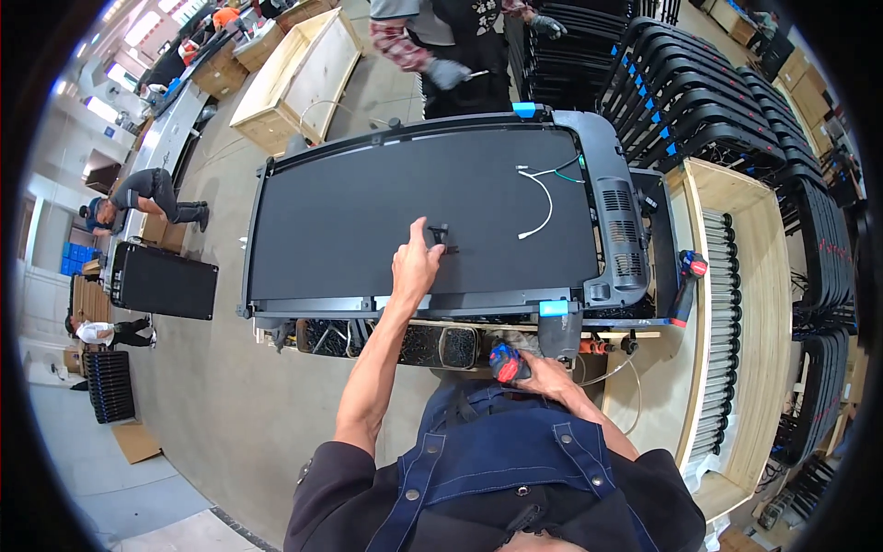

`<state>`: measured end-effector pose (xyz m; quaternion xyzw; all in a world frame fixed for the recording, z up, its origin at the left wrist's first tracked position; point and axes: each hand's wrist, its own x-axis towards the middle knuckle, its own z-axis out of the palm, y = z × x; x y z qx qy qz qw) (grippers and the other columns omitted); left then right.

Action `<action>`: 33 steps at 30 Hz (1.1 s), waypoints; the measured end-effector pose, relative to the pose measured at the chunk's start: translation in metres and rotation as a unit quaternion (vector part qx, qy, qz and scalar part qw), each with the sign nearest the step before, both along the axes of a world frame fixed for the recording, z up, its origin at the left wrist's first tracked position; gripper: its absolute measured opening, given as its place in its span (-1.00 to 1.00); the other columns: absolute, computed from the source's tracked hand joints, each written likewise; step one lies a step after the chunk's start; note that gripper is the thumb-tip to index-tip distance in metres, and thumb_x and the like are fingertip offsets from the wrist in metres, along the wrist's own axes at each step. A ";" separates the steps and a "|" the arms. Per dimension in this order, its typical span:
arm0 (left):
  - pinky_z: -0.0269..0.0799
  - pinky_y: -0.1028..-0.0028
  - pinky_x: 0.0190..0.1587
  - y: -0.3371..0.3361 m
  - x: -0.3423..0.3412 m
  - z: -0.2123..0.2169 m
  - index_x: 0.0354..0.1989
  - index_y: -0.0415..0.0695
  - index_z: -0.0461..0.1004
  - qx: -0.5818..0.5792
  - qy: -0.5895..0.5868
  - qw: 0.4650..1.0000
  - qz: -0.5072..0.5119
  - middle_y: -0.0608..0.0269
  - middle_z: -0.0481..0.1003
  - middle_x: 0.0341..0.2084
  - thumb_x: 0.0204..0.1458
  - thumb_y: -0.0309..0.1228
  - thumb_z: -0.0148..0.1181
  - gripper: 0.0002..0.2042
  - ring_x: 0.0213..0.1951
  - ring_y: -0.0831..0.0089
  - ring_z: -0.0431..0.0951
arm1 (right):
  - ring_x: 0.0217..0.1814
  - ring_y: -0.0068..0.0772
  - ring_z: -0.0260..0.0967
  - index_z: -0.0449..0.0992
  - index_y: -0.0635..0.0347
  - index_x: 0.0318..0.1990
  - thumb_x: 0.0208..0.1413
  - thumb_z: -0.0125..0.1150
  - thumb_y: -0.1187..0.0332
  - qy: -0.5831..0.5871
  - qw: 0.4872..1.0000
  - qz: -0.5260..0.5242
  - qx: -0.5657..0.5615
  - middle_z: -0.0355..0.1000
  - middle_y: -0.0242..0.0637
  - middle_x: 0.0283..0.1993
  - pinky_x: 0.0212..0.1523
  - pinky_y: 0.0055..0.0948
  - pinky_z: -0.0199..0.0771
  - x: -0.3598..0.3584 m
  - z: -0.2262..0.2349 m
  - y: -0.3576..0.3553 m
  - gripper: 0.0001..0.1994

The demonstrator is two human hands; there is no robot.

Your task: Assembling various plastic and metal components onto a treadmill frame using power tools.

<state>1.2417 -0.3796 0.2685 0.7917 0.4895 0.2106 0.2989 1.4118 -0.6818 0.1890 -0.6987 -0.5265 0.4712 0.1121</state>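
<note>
A treadmill base (349, 198) with a black running belt lies in front of me, its grey motor cover (618, 198) at the right end. My left hand (417, 267) reaches over the belt, thumb and fingers closed around a small black bracket-like part (440, 234). My right hand (544, 375) is near my body below the front edge, gripping a blue-and-red cordless screwdriver (506, 362); its tip is hard to make out. A white cable (549, 207) lies loose on the belt near the motor cover. Blue tape (554, 307) marks the near right corner.
A black tray of screws (414, 347) runs along the near side. On the right, a wooden crate (759, 276) holds metal rollers (719, 331); another power tool (687, 287) hangs beside it. Across the treadmill stands a gloved co-worker (446, 69). Black frames (708, 101) are stacked at far right.
</note>
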 end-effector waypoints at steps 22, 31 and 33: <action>0.36 0.62 -0.45 -0.063 -0.089 -0.005 -0.19 -0.19 0.55 -0.480 -0.108 0.858 -0.148 0.41 0.53 -0.55 0.29 -0.29 0.19 -0.80 -0.50 0.68 0.46 | 0.12 0.23 0.48 0.38 0.04 0.30 -0.06 0.34 0.17 -0.027 0.998 -0.056 -0.020 0.54 0.12 0.05 0.13 0.01 0.48 -0.008 -0.011 -0.023 -0.32; 0.55 0.27 -0.11 -0.131 -0.050 -0.187 0.22 -0.22 0.43 -0.377 -0.048 0.924 -0.037 -0.12 0.63 -0.20 0.24 -0.11 0.16 -0.50 -0.21 0.19 0.65 | 0.03 0.13 0.54 0.37 0.15 0.27 -0.08 0.38 0.30 0.020 0.994 -0.099 -0.031 0.58 0.09 -0.05 0.09 -0.11 0.48 -0.006 0.014 -0.041 -0.33; 0.55 0.21 -0.06 -0.134 -0.073 -0.242 0.23 -0.15 0.42 -0.328 0.011 0.944 -0.038 -0.19 0.62 -0.19 0.21 -0.14 0.19 -0.51 -0.15 0.09 0.65 | 0.03 0.04 0.55 0.38 0.15 0.28 -0.07 0.39 0.34 0.082 0.990 -0.114 -0.027 0.58 0.02 -0.03 0.11 -0.18 0.47 -0.001 0.025 -0.049 -0.33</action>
